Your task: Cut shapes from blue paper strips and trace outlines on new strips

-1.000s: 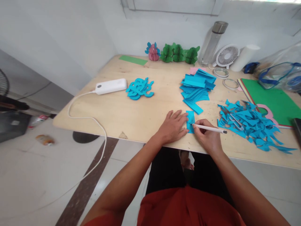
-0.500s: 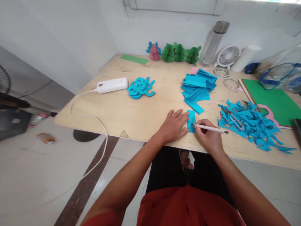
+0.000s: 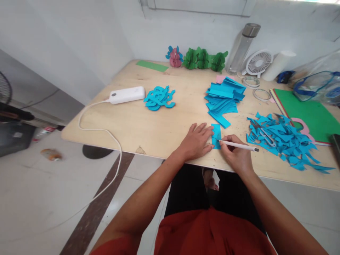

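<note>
hardly any change: left hand [image 3: 195, 142] flat, fingers slightly spread on blue paper strip [image 3: 217, 132]; right hand [image 3: 240, 160] pinching white pen [image 3: 240, 145], tip seemingly touching strip, too small to confirm.

We see the paper [image 3: 216, 132] as a small blue oblong, flat on the table [image 3: 183, 109] near its front edge, long sides running away from us, its left side partly covered. A faint dark line seems to cross it, though it is too small for us to be sure. We see the pen [image 3: 239, 145], slim and white, slanting, its tip at the paper's right side and its dark end pointing right.
</note>
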### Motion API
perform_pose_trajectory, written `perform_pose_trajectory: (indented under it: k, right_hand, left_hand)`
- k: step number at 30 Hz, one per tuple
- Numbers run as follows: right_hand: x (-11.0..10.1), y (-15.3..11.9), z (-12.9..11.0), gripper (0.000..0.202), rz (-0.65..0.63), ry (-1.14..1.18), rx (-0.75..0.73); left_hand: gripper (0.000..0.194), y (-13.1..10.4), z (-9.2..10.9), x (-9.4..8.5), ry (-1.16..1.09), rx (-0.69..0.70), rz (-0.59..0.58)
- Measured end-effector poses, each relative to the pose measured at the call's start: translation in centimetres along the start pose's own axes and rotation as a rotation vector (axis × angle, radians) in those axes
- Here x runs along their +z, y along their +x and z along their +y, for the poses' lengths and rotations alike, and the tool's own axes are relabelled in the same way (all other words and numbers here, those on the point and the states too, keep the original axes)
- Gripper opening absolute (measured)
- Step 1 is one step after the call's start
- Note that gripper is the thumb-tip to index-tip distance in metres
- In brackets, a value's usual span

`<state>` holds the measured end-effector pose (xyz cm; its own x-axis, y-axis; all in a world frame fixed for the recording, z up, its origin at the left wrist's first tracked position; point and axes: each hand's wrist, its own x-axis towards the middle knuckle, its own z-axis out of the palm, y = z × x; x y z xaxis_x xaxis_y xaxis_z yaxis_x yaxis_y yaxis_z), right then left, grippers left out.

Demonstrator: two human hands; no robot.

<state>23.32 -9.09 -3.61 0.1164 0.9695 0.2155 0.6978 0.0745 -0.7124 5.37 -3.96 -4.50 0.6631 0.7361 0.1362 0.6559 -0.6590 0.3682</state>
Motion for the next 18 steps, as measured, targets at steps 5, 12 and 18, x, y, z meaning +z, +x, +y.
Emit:
perform_pose_trajectory:
  k: [5,12,18]
  right_hand:
    - [-0.12,-0.13,-0.26,0.017,-0.004,0.006,0.005]
    - [-0.18,-0.37,-0.34,0.018,-0.017,0.016,0.036]
    - [-0.19,-0.54,-0.44,0.018,-0.027,0.023,0.047]
  left_hand:
    - [0.039,-0.01,0.04,0.0,-0.003,0.0,0.002]
    - [0.038,0.03,-0.01,0.03,0.002,-0.002,-0.003]
    - [0.04,-0.01,0.04,0.02,0.017,-0.001,-0.004]
